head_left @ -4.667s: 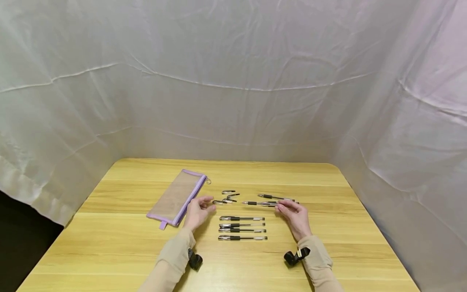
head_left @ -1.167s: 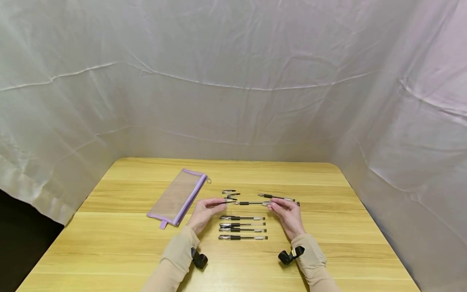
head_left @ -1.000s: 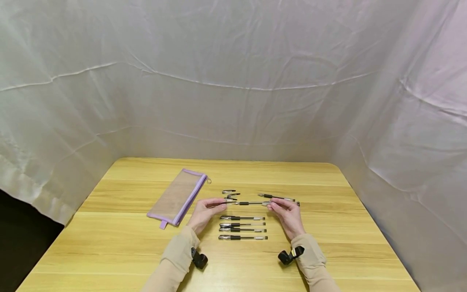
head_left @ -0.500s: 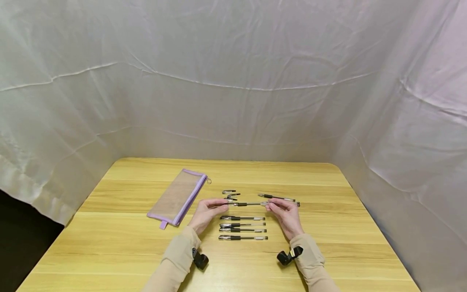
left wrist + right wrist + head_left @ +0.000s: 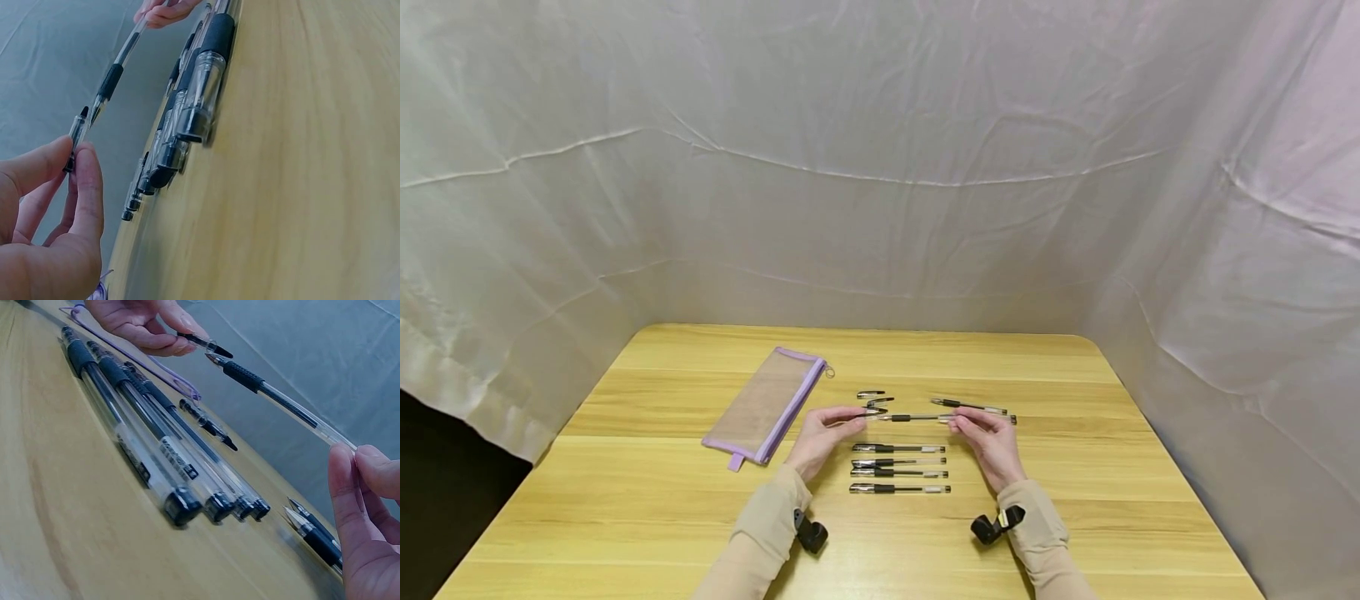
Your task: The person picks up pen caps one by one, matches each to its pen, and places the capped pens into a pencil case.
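My left hand point(image 5: 820, 437) pinches a small clear-and-black pen cap point(image 5: 76, 134) between thumb and fingertips. A gel pen point(image 5: 244, 376) with a black rubber grip, its tip bare, is pinched near its rear end by my right hand point(image 5: 992, 446). In the left wrist view the tip lies right beside the cap's end, and both are held up above the table. Below them, several capped pens point(image 5: 898, 489) lie in a row. A few loose caps point(image 5: 871, 393) lie just beyond my left fingers, and uncapped pens point(image 5: 966, 406) lie behind my right hand, partly hidden by it.
A purple-edged mesh zip pouch point(image 5: 763, 400) lies flat left of my left hand, with a ring at its far corner. The wooden table point(image 5: 880, 567) carries everything. Grey-white curtain point(image 5: 880, 233) hangs behind it and at both sides.
Since the oldest frame, my left hand has picked up a cap and my right hand has brought the pen leftward to it. Over the last half second, the hands have parted slightly.
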`<action>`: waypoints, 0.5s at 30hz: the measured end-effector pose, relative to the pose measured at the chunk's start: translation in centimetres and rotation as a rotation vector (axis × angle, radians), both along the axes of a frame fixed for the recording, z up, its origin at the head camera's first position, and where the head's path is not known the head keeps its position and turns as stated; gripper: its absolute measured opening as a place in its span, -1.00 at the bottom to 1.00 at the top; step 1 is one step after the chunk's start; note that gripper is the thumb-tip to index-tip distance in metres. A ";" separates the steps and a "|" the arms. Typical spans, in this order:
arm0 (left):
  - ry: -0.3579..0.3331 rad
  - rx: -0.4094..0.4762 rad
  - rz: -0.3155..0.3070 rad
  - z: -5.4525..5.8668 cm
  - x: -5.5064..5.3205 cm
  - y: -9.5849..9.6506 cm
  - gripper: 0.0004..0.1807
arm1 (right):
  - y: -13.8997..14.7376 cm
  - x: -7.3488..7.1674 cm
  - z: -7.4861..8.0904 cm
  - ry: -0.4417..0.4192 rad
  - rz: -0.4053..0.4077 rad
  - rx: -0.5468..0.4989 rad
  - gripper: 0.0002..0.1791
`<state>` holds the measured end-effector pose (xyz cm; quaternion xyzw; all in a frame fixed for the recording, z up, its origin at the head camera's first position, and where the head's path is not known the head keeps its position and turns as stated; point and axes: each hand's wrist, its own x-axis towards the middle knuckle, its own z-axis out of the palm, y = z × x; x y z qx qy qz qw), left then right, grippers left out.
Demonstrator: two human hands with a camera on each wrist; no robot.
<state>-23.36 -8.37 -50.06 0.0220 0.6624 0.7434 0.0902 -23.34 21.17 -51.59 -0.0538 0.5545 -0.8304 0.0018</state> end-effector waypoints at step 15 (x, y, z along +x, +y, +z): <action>0.008 0.001 -0.031 0.1 0.1 0.7 -0.61 | -0.1 -0.1 -0.2 0.027 0.048 -0.020 -0.68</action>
